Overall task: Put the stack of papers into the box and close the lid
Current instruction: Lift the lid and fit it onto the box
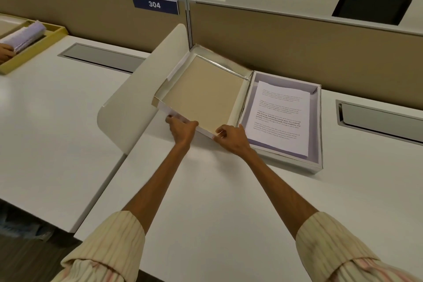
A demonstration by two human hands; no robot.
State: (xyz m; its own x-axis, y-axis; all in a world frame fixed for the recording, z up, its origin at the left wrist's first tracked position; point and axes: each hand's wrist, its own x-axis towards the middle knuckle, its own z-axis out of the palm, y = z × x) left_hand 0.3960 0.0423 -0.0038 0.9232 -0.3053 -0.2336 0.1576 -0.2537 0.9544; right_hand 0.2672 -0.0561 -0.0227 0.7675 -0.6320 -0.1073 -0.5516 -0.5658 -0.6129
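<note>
With the white printed paper stack lying in the shallow lilac-lined cardboard box, your left hand and right hand pinch the hinged tan-lined lid by its near rim, which looks light and bendy, so grip towards the corners.

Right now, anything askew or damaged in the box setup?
Minor only. The stack of papers lies slightly rotated in the box, not square to its walls. The lid is open, tilted against the white divider, with left hand and right hand gripping its near edge. No damage visible.
</note>
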